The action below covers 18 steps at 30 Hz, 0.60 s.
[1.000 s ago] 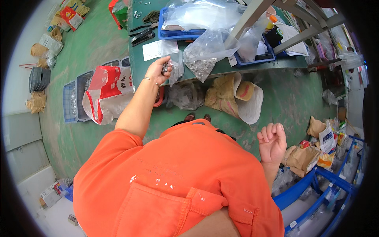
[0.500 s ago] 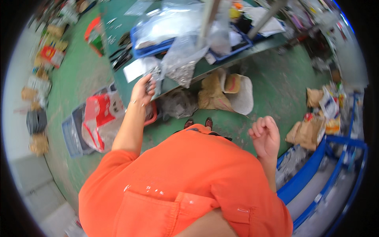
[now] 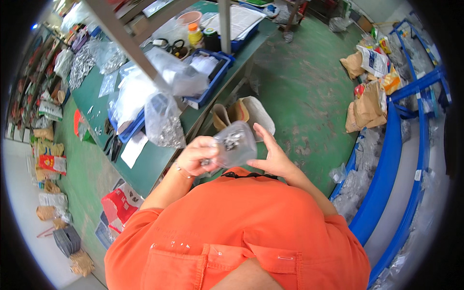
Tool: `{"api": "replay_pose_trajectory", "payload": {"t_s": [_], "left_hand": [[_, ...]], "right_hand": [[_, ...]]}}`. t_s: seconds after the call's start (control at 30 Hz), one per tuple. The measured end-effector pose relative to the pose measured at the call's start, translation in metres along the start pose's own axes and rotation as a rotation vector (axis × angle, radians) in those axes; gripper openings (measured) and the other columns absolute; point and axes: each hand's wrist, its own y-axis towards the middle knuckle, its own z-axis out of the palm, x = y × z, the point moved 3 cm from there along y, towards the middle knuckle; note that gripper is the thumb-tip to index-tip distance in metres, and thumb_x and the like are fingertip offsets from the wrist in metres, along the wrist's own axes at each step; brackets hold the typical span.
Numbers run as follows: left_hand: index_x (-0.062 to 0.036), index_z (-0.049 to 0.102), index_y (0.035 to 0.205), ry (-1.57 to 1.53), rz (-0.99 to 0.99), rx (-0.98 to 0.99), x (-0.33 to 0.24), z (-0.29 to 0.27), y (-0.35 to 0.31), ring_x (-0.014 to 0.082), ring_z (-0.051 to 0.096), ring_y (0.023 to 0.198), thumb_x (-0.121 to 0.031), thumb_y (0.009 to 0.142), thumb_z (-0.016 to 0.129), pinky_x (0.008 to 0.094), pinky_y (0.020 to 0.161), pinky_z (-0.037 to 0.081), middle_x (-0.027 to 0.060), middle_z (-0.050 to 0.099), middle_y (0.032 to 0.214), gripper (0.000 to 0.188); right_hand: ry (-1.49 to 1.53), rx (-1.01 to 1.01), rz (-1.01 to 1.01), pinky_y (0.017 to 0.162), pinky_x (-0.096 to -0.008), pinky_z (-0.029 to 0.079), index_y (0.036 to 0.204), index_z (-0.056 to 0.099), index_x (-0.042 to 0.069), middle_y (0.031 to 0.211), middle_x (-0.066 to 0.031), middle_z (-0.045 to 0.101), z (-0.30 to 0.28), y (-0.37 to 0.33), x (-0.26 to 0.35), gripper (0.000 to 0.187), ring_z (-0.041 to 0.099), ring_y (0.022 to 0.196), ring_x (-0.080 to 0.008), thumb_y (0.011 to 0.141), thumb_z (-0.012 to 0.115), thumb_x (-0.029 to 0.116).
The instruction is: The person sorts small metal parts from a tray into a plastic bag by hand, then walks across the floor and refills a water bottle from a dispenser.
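My left hand [image 3: 194, 157] is closed on a small clear plastic bag [image 3: 241, 153], raised in front of my chest. Several small shiny metal parts [image 3: 232, 141] show in the bag; their exact kind cannot be made out. Something metallic also glints by the left fingers. My right hand [image 3: 276, 159] is open at the bag's right side, thumb and fingers spread; whether it touches the bag is unclear. A larger clear bag of small metal parts [image 3: 166, 126] rests at the near edge of the green table [image 3: 159, 166], just beyond my left hand.
Blue trays [image 3: 212, 89] with plastic bags and papers stand on the table, beside a yellow bottle [image 3: 195, 36]. A grey post [image 3: 128, 43] rises there. Below the edge is an opened sack [image 3: 261, 116]. Blue racks [image 3: 382, 164] stand at right, near brown paper bags [image 3: 368, 106].
My left hand has come from the table edge to my chest, now with the clear bag in view. My right hand has moved left to it and opened. The view has turned right.
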Motion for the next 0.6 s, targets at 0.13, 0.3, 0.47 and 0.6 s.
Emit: {"api": "replay_pose_trajectory", "payload": {"t_s": [0.13,0.3,0.47,0.6], "left_hand": [[0.0021,0.053,0.065,0.035,-0.235,0.229,0.024,0.054,0.083,0.0111,0.040,0.041,-0.015,0.079,0.059,0.0235,0.037,0.027,0.0083,0.049,0.058,0.023],[0.0008,0.058,0.073,-0.113,-0.368,0.349,0.068,0.097,0.195,0.0107,0.041,0.042,-0.009,0.081,0.058,0.0217,0.038,0.029,0.0075,0.054,0.061,0.012],[-0.0023,0.058,0.074,-0.137,-0.390,0.138,0.107,0.125,0.296,0.0117,0.041,0.038,-0.010,0.082,0.059,0.0226,0.036,0.029,0.0089,0.054,0.058,0.011],[-0.0046,0.054,0.073,-0.162,-0.279,0.013,0.098,0.133,0.376,0.0125,0.046,0.041,-0.013,0.083,0.058,0.0225,0.035,0.031,0.0085,0.055,0.059,0.014]], "right_hand": [[-0.101,-0.075,-0.047,0.096,-0.0336,0.034,0.120,0.045,0.001,0.130,-0.0131,0.039,-0.064,-0.005,-0.034,0.059,0.041,0.117,-0.0247,0.068,0.071,0.012],[0.187,-0.089,0.338,0.078,-0.0280,0.045,0.107,0.055,0.002,0.099,-0.0078,0.060,-0.159,-0.029,-0.105,0.039,0.057,0.090,-0.0150,0.072,0.069,0.011],[0.427,-0.374,0.531,0.064,-0.0249,0.047,0.097,0.058,0.000,0.077,-0.0055,0.062,-0.250,-0.062,-0.172,0.019,0.057,0.070,-0.0111,0.080,0.061,0.010],[0.553,-0.644,0.627,0.061,-0.0239,0.046,0.089,0.057,0.002,0.076,-0.0063,0.062,-0.341,-0.071,-0.201,0.010,0.057,0.066,-0.0114,0.084,0.056,0.009]]}}
